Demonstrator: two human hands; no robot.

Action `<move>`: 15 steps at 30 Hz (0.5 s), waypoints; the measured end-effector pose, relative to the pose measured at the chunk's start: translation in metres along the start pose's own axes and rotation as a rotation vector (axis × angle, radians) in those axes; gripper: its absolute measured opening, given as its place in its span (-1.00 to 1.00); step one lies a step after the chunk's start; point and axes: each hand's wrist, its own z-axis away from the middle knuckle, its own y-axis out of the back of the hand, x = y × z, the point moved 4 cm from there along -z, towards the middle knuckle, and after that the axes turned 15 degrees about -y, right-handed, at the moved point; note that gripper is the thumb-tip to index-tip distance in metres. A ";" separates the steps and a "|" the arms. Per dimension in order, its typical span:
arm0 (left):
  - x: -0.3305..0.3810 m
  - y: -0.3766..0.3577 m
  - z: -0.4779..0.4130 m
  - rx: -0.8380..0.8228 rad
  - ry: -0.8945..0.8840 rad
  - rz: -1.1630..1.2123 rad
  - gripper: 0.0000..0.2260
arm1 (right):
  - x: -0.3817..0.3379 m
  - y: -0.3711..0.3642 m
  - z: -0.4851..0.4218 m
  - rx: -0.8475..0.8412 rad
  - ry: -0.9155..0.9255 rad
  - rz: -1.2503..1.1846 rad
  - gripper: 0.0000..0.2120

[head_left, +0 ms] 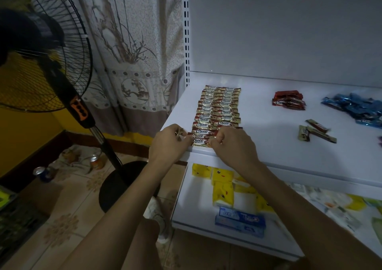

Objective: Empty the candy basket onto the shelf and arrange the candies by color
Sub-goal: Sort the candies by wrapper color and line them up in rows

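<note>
In the head view I work at the front edge of the shelf (258, 108); my left hand (171, 140) pinches the left end of the nearest gold Choco candy (201, 141) with curled fingers; my right hand (231, 143) pinches its right end; the candy lies at the near foot of the two-column gold row (215, 104). I judge the sorting well along; the red Choco pile (288, 101) and the blue candy pile (355, 108) lie apart to the right; the basket is out of sight. Next, I think, this candy needs setting down square, then the loose gold candies (316, 132) need fetching.
</note>
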 end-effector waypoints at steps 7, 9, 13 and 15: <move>0.006 -0.002 -0.007 -0.026 -0.006 -0.003 -0.84 | 0.000 -0.001 -0.002 0.014 -0.013 -0.002 -0.79; 0.006 -0.003 -0.006 -0.016 -0.010 0.009 -0.86 | 0.001 -0.001 -0.002 0.020 -0.018 -0.011 -0.80; 0.002 -0.003 -0.005 0.009 -0.022 0.029 -0.84 | 0.005 -0.002 -0.003 0.025 -0.020 -0.051 -0.83; 0.000 -0.003 -0.005 0.018 -0.034 0.043 -0.79 | 0.007 -0.003 -0.001 0.029 -0.011 -0.084 -0.87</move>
